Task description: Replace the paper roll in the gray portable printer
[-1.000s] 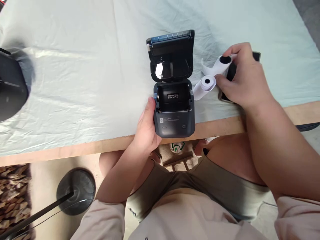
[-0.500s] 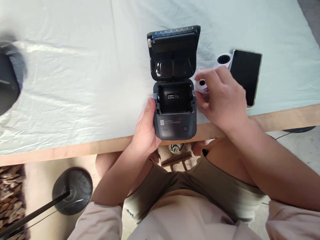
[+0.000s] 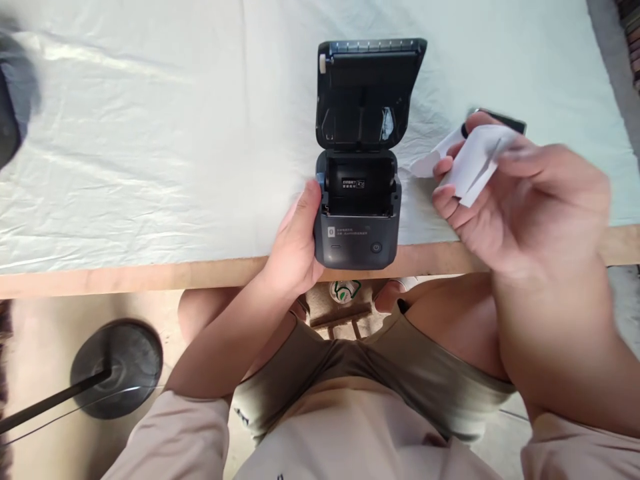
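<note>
Head camera view, looking down past the wearer's lap at a table covered with a pale, wrinkled cloth [image 3: 150, 167]. The hands are apart. At centre, the left hand [image 3: 297, 247] grips the left side of a compact dark label printer [image 3: 357, 233], thumb along the side. The printer is over the table's wooden front edge [image 3: 125, 279]; whether it also rests there cannot be told. Its lid [image 3: 365, 100] is tipped up and back, showing a vacant black paper bay, and a power button [image 3: 376, 247] sits at the lower right of its front panel.

To the right, the right hand [image 3: 540, 207] holds a small white paper roll [image 3: 475, 163] between curled fingers and thumb, its loose end jutting toward the wearer. Just behind lie a second white roll [image 3: 435, 158] and a dark phone [image 3: 509, 121], both partly hidden by that hand. Below the table, at lower left, a round black stand base [image 3: 130, 353] rests on the floor.
</note>
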Available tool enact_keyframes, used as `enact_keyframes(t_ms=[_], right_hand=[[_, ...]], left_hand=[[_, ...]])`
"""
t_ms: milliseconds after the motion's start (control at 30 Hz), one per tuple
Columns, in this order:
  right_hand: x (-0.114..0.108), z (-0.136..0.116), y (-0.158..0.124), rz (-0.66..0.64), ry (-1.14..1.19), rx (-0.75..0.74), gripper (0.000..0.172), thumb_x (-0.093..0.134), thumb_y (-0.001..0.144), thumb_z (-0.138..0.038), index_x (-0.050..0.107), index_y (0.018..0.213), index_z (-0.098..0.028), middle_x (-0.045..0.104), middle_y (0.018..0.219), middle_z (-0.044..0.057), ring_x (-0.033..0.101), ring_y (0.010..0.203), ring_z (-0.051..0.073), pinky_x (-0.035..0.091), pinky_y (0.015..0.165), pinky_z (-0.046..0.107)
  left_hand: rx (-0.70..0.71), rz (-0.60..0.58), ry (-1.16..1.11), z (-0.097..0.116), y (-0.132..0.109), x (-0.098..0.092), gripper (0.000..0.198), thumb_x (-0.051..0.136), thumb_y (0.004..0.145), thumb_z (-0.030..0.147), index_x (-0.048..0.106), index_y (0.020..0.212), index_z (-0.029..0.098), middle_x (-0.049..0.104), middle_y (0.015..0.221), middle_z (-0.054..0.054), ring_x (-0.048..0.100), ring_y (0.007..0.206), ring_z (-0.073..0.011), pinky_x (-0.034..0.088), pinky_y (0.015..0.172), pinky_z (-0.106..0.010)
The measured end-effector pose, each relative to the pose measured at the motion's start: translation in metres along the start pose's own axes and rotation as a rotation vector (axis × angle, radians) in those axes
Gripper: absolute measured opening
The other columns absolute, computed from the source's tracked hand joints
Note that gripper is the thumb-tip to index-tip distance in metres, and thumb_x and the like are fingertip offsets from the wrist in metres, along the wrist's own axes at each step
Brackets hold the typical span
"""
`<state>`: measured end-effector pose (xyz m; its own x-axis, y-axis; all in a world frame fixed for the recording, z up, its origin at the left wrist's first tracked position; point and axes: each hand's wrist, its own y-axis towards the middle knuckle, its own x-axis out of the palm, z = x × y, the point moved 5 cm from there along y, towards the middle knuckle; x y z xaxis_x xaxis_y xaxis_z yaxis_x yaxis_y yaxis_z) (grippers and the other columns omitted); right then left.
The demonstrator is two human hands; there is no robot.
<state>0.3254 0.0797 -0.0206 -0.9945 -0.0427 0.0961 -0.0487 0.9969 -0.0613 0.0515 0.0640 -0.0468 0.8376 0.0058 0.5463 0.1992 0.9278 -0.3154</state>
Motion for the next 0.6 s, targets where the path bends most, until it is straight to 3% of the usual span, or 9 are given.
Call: enact_keyframes(t_ms=[100, 233, 333, 400, 433, 533, 600], right_hand=[[0.013, -0.003, -0.009, 0.114, 0.028, -0.076, 0.059, 0.095, 0.08, -0.034, 0.08, 0.135, -0.045, 0.075, 0.102, -0.004, 0.088, 0.118, 0.024, 0.083, 0.092, 0.045], [0.027, -0.002, -0.013, 0.008, 0.007, -0.231, 0.061, 0.096, 0.093, -0.036, 0.075, 0.147, -0.056, 0.081, 0.123, -0.007, 0.086, 0.134, 0.024, 0.081, 0.083, 0.038], [0.019, 0.002, -0.011, -0.076, -0.125, -0.362, 0.049, 0.07, 0.114, -0.049, 0.063, 0.162, -0.058, 0.08, 0.152, -0.003, 0.085, 0.143, 0.027, 0.082, 0.081, 0.042], [0.009, 0.006, -0.007, -0.096, -0.257, -0.359, 0.049, 0.041, 0.124, -0.049, 0.059, 0.169, -0.054, 0.077, 0.163, 0.003, 0.084, 0.147, 0.029, 0.082, 0.086, 0.045], [0.007, 0.008, -0.006, -0.115, -0.304, -0.337, 0.051, 0.037, 0.125, -0.048, 0.06, 0.17, -0.053, 0.077, 0.165, 0.005, 0.083, 0.149, 0.029, 0.083, 0.09, 0.046], [0.013, -0.003, -0.009, -0.147, -0.311, -0.418, 0.05, 0.065, 0.118, -0.052, 0.064, 0.167, -0.059, 0.077, 0.159, -0.001, 0.085, 0.145, 0.03, 0.083, 0.095, 0.047], [0.03, -0.017, -0.016, -0.073, -0.314, -0.536, 0.059, 0.084, 0.106, -0.051, 0.065, 0.162, -0.062, 0.077, 0.148, -0.004, 0.086, 0.135, 0.028, 0.081, 0.091, 0.043]], left_hand=[[-0.029, -0.012, -0.008, 0.0, 0.001, 0.002, 0.042, 0.063, 0.126, 0.061, 0.085, 0.118, 0.026, 0.091, 0.122, -0.003, 0.074, 0.164, -0.0366, 0.067, 0.137, -0.046], [-0.006, -0.06, -0.059, 0.001, 0.0, 0.007, 0.035, 0.065, 0.127, 0.052, 0.083, 0.117, 0.023, 0.091, 0.115, -0.003, 0.077, 0.159, -0.0385, 0.067, 0.136, -0.051], [0.032, -0.082, -0.081, 0.0, -0.002, 0.008, 0.038, 0.071, 0.124, 0.059, 0.082, 0.113, 0.023, 0.091, 0.113, -0.003, 0.075, 0.162, -0.0413, 0.066, 0.135, -0.055], [0.033, -0.077, -0.068, -0.001, -0.003, 0.007, 0.045, 0.075, 0.12, 0.069, 0.084, 0.118, 0.025, 0.091, 0.117, -0.003, 0.077, 0.159, -0.0426, 0.069, 0.131, -0.055], [0.037, -0.075, -0.053, -0.002, -0.004, 0.007, 0.049, 0.077, 0.117, 0.074, 0.084, 0.119, 0.025, 0.091, 0.117, -0.003, 0.079, 0.156, -0.0434, 0.071, 0.128, -0.055], [0.047, -0.076, -0.013, -0.002, -0.005, 0.007, 0.057, 0.084, 0.109, 0.082, 0.084, 0.114, 0.025, 0.089, 0.114, -0.005, 0.081, 0.15, -0.0474, 0.074, 0.121, -0.057], [0.036, -0.076, -0.002, -0.002, -0.005, 0.008, 0.059, 0.088, 0.105, 0.082, 0.081, 0.11, 0.024, 0.088, 0.114, -0.009, 0.078, 0.154, -0.0504, 0.074, 0.121, -0.061]])
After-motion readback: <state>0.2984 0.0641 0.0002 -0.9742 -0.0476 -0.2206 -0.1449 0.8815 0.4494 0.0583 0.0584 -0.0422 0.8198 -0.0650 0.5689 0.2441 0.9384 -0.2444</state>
